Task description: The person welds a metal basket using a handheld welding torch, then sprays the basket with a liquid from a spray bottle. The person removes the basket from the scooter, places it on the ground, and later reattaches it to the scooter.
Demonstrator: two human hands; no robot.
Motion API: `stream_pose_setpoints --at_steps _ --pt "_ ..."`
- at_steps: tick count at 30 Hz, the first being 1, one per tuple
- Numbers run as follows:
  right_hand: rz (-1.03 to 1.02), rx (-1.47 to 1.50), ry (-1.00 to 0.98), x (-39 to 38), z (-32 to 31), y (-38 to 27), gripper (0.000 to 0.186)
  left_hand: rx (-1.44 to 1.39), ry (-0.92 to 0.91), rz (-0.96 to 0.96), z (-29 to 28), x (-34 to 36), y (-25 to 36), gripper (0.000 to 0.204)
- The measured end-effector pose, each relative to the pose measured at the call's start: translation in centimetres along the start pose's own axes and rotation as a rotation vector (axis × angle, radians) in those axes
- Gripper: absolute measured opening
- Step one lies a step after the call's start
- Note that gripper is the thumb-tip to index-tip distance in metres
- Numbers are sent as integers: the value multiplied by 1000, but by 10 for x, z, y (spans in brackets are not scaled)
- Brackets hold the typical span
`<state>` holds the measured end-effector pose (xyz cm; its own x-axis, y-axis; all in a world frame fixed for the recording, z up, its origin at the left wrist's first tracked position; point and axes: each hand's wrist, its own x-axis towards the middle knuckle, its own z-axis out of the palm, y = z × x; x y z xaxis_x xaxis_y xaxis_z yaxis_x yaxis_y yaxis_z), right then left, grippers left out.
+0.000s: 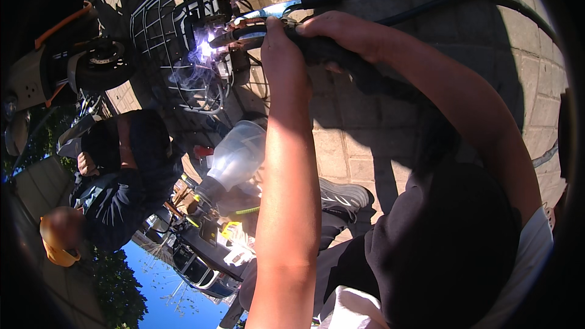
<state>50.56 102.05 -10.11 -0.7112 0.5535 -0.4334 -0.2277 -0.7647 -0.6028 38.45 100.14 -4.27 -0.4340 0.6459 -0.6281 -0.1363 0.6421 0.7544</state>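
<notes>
Bright purple-white arc light and thin smoke show at the tip of a welding torch [234,37]. The light falls at the edge of a black wire basket [177,24]. My left hand [280,39] is closed round the front of the torch, behind its curved neck. Just to the right, my right hand [335,29] wraps the torch's black handle; the undersides of its fingers are mostly hidden. Close beyond both hands runs a blue-and-white tube [274,10] with a black grip [322,0] at its end.
A thick black cable [463,1] curves across the paving [341,146]. Lower left, a clear plastic dome [241,149] stands near tools and a white bag [241,247]. Farther left, a person in dark clothes and an orange cap [131,158] is near a parked scooter [79,73].
</notes>
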Motion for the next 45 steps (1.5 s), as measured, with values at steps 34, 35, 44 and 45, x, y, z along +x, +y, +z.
stream_pose_setpoints --at_steps 34,35,44,45 --pt "-8 26 -17 -2 1 5 33 70 -7 33 -1 -2 2 50" --pt "-15 29 -22 -1 1 6 34 84 -7 20 -1 -3 3 50" --pt "3 25 -22 0 1 7 33 80 6 33 0 -3 4 49" --pt "-2 26 -36 0 1 7 31 78 11 33 0 -3 4 49"
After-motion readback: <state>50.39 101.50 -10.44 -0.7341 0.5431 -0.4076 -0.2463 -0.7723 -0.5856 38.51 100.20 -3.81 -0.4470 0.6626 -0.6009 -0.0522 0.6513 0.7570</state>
